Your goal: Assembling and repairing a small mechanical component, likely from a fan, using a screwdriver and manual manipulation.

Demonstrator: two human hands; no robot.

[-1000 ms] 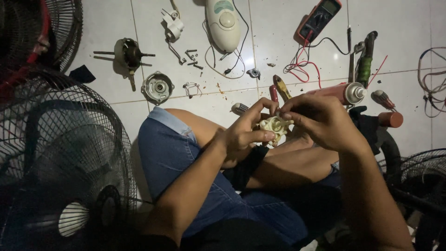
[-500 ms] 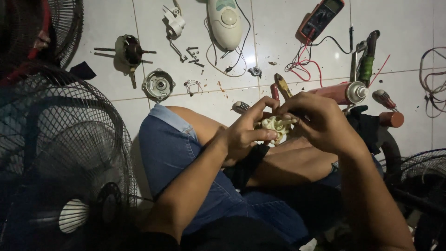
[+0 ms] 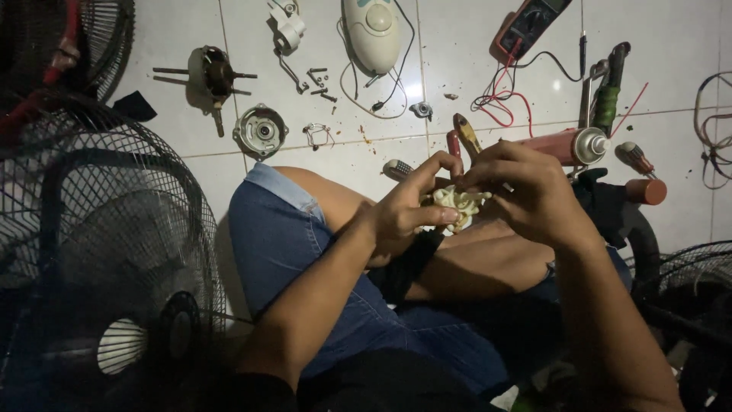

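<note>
Nothing shifted: both hands (image 3: 488,198) hold a cream part (image 3: 455,204) over tiled floor (image 3: 381,145).

the floor (image 3: 191,30) is laid with glossy white tiles split by thin dark grout lines, and a bright glare spot sits on one tile near the top middle. light falls mostly on this upper strip; the lower part and both side edges sink into deep shadow. small crumbs and specks of dirt dot the tiles. no wall, window or furniture shows, since the view looks straight down at the floor.
</note>
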